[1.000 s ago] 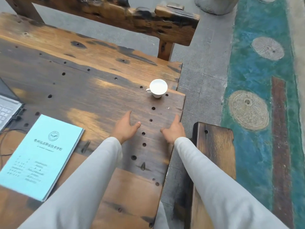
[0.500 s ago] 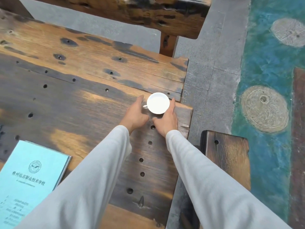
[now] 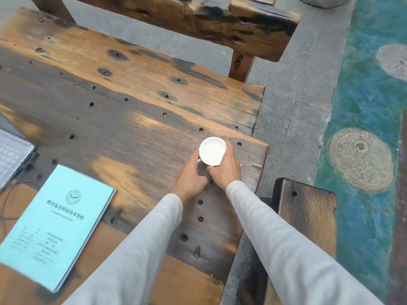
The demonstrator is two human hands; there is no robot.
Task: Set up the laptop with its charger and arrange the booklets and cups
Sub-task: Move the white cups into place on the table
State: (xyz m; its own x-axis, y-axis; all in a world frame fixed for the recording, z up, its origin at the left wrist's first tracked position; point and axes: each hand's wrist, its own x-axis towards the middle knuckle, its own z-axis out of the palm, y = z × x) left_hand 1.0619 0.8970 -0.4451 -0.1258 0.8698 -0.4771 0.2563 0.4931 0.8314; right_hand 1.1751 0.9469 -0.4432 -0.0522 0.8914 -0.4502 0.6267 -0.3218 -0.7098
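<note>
Nearest, in the lower left of the frame, a pale turquoise booklet (image 3: 55, 225) lies flat on the wooden worktop (image 3: 132, 128), with two grey sleeves reaching past it toward the right-hand end of the boards. There both hands meet on a small white cup (image 3: 212, 150), just right of the frame's centre and close to the worktop's edge: the right hand (image 3: 228, 170) is curled round its right wall, and the left hand (image 3: 191, 177) closes in on the side where the little handle pokes out, seemingly pinching there. Whether the cup rests on the wood or is just off it I cannot tell. It looks like glazed china, so I would judge it light, rigid, smooth enough to slip and quick to chip on this hard plank or on the stone paving beyond the edge. The wall, low down, and the handle look the safest places to hold, kept level in case there is liquid, which the bright inside hides. Further off at the left edge sits the corner of an open laptop (image 3: 11, 155) with a dark cable (image 3: 8, 194) trailing, and at the top a rough bench (image 3: 198, 18)
</note>
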